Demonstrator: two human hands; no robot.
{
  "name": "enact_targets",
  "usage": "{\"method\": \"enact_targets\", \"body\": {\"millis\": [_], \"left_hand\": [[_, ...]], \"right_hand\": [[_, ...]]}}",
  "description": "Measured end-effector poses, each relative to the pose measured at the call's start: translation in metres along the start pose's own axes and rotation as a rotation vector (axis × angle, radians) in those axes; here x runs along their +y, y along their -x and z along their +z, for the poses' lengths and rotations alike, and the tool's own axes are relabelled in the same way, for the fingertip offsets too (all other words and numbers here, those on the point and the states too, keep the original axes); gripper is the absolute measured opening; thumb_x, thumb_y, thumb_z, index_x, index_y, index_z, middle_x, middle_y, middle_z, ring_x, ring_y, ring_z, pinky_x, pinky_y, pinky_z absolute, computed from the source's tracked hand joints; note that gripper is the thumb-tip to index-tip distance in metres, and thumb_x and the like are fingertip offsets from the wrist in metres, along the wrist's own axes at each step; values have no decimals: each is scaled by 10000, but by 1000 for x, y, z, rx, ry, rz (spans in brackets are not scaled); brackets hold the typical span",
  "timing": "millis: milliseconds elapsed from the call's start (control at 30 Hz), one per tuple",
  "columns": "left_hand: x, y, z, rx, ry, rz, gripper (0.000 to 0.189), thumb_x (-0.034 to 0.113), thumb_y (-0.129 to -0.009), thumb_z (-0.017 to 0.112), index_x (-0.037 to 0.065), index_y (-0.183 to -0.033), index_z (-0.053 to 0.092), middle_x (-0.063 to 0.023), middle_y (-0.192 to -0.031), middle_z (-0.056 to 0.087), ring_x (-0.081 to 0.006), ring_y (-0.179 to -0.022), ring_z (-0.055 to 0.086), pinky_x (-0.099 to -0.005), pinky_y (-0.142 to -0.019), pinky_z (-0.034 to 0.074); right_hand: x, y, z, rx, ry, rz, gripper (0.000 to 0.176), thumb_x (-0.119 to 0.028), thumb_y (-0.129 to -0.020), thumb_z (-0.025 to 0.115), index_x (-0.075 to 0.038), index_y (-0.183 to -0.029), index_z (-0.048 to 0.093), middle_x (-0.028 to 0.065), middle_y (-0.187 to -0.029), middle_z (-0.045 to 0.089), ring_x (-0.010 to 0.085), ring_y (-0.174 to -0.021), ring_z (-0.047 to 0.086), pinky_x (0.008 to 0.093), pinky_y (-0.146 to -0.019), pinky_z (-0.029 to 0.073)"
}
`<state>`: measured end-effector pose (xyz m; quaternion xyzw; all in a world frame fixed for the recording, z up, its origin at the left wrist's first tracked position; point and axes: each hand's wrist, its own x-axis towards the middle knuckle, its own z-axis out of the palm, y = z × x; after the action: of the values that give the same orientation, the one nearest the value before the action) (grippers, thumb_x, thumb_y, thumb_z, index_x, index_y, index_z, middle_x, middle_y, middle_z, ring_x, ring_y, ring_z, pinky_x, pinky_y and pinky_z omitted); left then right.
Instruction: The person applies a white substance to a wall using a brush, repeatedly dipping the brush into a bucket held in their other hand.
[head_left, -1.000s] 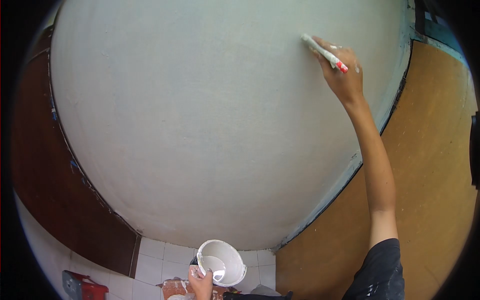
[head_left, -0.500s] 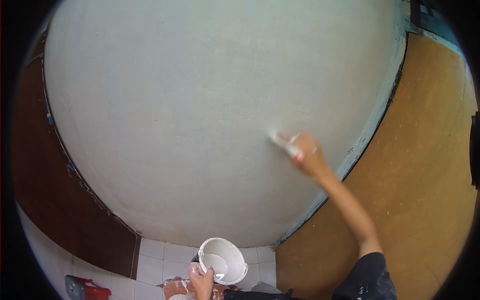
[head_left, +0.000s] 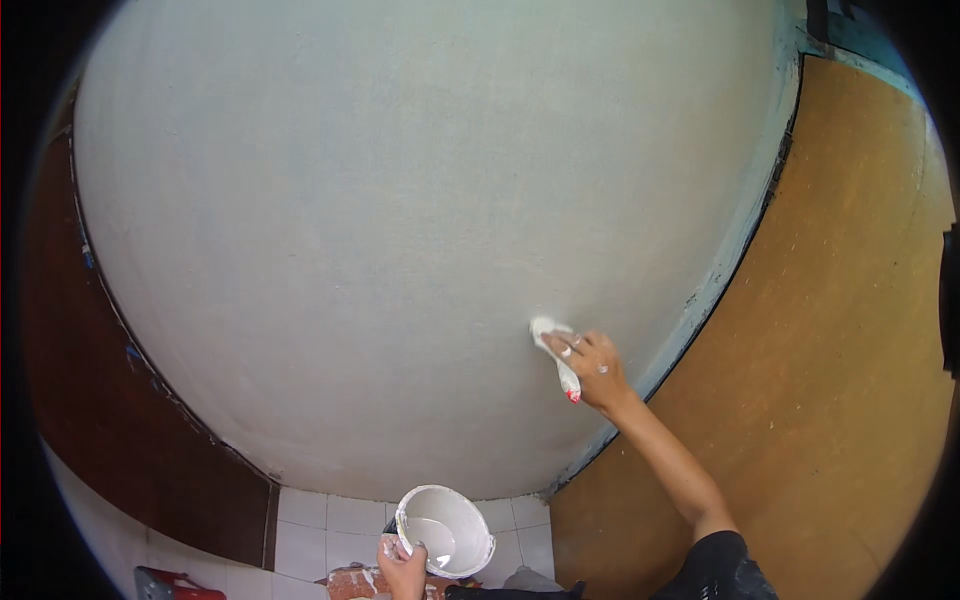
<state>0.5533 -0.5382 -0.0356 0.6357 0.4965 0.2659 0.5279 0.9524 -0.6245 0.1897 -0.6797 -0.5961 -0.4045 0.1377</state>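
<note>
My right hand [head_left: 597, 371] grips a paint-covered brush [head_left: 556, 354] with a red-tipped handle, its bristles pressed against the pale painted wall [head_left: 400, 220] low on the right side. My left hand [head_left: 403, 570] holds a white bucket [head_left: 444, 530] by its rim at the bottom of the view; white paint sits inside it. My right arm stretches up from a black sleeve.
A brown panel [head_left: 110, 400] borders the wall on the left and an orange-brown panel [head_left: 850, 330] on the right. White floor tiles [head_left: 320, 520] lie below. A red object [head_left: 175, 585] sits at the lower left.
My right hand swept the brush down the wall from the upper right to the lower right. The left hand and bucket stayed put.
</note>
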Motion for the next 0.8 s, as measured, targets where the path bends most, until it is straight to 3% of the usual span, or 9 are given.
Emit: {"method": "enact_targets", "body": {"millis": [33, 133, 267, 367, 467, 567, 633, 733, 800], "left_hand": [[-5, -3, -2, -27, -50, -36, 549, 207, -861, 719, 13, -1345, 544, -199, -1085, 683, -239, -955, 641, -360, -835, 506], [7, 0, 2, 22, 266, 97, 217, -56, -750, 635, 51, -815, 459, 2, -795, 473, -72, -717, 457, -221, -609, 385], [30, 7, 3, 68, 354, 82, 227, -63, -766, 636, 55, -862, 468, 11, -806, 479, -82, -722, 461, -227, -632, 387], [26, 9, 9, 145, 398, 24, 216, -67, -773, 631, 48, -869, 476, 1, -822, 487, -91, -749, 481, -229, -650, 407], [33, 13, 10, 142, 458, -2, 209, -69, -777, 629, 44, -870, 480, -2, -831, 492, -96, -769, 496, -227, -675, 423], [28, 14, 8, 125, 450, -20, 206, -69, -770, 629, 41, -870, 487, 2, -825, 497, -86, -764, 501, -211, -673, 419], [19, 11, 3, 90, 418, -26, 208, -70, -751, 629, 36, -869, 495, 5, -819, 502, -62, -741, 493, -180, -634, 395], [27, 15, 0, 95, 402, -48, 211, -76, -751, 622, 57, -822, 474, 28, -771, 469, -49, -702, 452, -184, -605, 357], [26, 17, -4, 60, 344, -49, 210, -69, -776, 620, 64, -842, 472, 31, -778, 457, -50, -694, 419, -195, -614, 348]], "right_hand": [[6, -1, -2, -10, 4, -8, 502, -47, -773, 674, -182, -1256, 678, 38, -1054, 720, 235, -782, 618, 372, -714, 508], [41, -44, -33, -38, 68, -10, 518, -25, -776, 661, -205, -1261, 679, 44, -1024, 725, 242, -792, 611, 384, -720, 508], [76, -131, -107, 263, 122, 158, 491, -17, -845, 634, -230, -1286, 674, 49, -1079, 733, 259, -840, 620, 365, -765, 524], [83, -137, -105, 427, 186, 87, 531, 6, -818, 628, -221, -1296, 671, 31, -1132, 729, 257, -846, 622, 356, -768, 526], [51, -66, -37, 252, 223, 69, 594, -8, -751, 656, -195, -1314, 651, 36, -1203, 706, 248, -842, 628, 349, -781, 520], [-5, 44, 59, 52, 57, 74, 512, -64, -816, 638, -209, -1307, 653, 16, -1299, 649, 216, -844, 622, 383, -791, 498], [-37, 93, 96, -107, -116, 128, 523, -66, -795, 655, -199, -1301, 656, 13, -1258, 671, 217, -861, 618, 375, -789, 495], [-28, 85, 81, -165, -180, 129, 547, -46, -765, 671, -184, -1294, 660, 18, -1221, 690, 235, -877, 618, 373, -793, 494], [-1, 42, 55, -29, -127, 87, 592, 4, -728, 682, -168, -1294, 660, 21, -1198, 704, 262, -883, 615, 375, -808, 502]]}}
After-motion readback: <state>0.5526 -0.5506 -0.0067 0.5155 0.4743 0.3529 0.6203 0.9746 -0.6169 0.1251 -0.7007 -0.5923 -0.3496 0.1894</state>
